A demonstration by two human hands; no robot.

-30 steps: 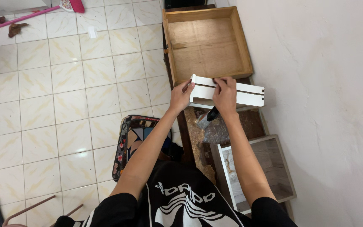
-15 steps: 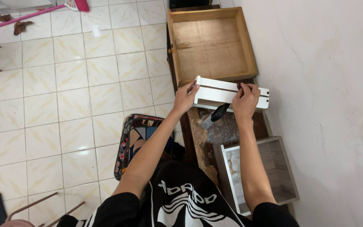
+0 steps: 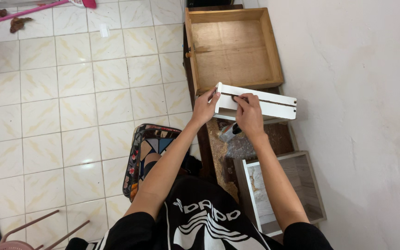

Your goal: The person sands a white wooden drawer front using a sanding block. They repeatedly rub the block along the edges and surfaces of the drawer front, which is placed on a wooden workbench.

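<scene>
Gripping the white panel's left end, left hand; right hand rests mid-panel.

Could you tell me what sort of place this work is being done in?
Probably a room in a home, used for furniture repair: a tiled floor, a plain plastered wall, and an empty wooden drawer lying beside the white panel that both hands hold.

Bright, even daylight throughout, seemingly from above and the left. Soft glare on the glossy floor tiles; pale wall nearly washed out. Only faint shadows beneath the arms. Sharp focus at centre, slight wide-angle stretch toward the corners. No motion blur.
</scene>
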